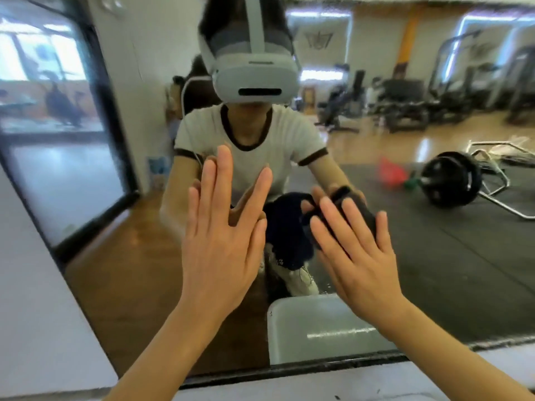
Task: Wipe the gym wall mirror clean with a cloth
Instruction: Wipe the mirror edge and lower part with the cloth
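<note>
The wall mirror fills most of the head view and reflects me crouched in front of it. My left hand lies flat against the glass with straight, spread fingers and holds nothing. My right hand presses a dark cloth flat onto the mirror with straight fingers. The cloth shows only between and above those fingers; most of it is hidden under the palm. A dark bunch between the hands is partly the cloth's reflection.
The mirror's dark lower frame runs along a pale ledge. A white wall borders the mirror on the left. Reflected behind me are a barbell plate, gym machines and a pale panel.
</note>
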The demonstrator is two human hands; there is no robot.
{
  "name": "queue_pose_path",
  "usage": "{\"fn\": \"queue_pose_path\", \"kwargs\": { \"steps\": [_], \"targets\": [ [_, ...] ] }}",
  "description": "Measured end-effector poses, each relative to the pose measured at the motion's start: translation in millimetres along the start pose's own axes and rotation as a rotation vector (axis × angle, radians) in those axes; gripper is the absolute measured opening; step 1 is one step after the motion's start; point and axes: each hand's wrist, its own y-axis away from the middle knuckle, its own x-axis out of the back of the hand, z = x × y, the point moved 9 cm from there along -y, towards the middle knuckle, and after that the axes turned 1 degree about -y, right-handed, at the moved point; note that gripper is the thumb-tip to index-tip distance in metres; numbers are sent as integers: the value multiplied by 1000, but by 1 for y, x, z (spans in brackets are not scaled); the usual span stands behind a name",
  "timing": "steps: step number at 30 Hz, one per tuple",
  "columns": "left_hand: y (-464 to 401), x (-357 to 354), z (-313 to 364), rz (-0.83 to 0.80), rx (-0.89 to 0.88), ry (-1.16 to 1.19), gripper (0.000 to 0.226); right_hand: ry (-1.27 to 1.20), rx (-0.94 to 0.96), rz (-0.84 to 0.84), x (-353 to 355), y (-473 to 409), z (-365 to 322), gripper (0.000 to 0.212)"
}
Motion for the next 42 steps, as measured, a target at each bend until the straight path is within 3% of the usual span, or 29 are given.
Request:
{"fn": "queue_pose_path", "kwargs": {
  "steps": [3,8,13,15,20,25,29,33,35,40,42],
  "targets": [
    [0,1,0,4,1,11,59,46,50,-97,1,31,10,69],
    [-1,1,1,-15,-7,39,63,-124,-291,118,19,-43,52,48],
    [-1,1,1,-10,-14,19,66,-24,-121,-71,0,55,23,49],
    [-1,1,1,-9,-17,9,67,-5,-68,-64,2,48,30,52],
    [-2,-1,1,4,-4,-6,68,-130,-250,118,13,-22,52,50],
    [-2,0,3,-9,1,-7,69,-55,-159,-33,-1,64,35,55],
    [-3,2,4,-8,15,-2,72,-139,-271,96,13,-28,30,51],
    [-4,3,3,4,44,-10,82,-167,-94,147,17,-120,-17,46],
    [-2,3,4,-4,34,-21,82,-92,-41,125,17,-118,3,50],
    [-1,4,4,-4,38,-13,75,-101,-514,205,37,-46,141,54],
    [-2,4,5,8,42,-5,73,-116,-687,267,37,-31,148,55]
  ]
}}
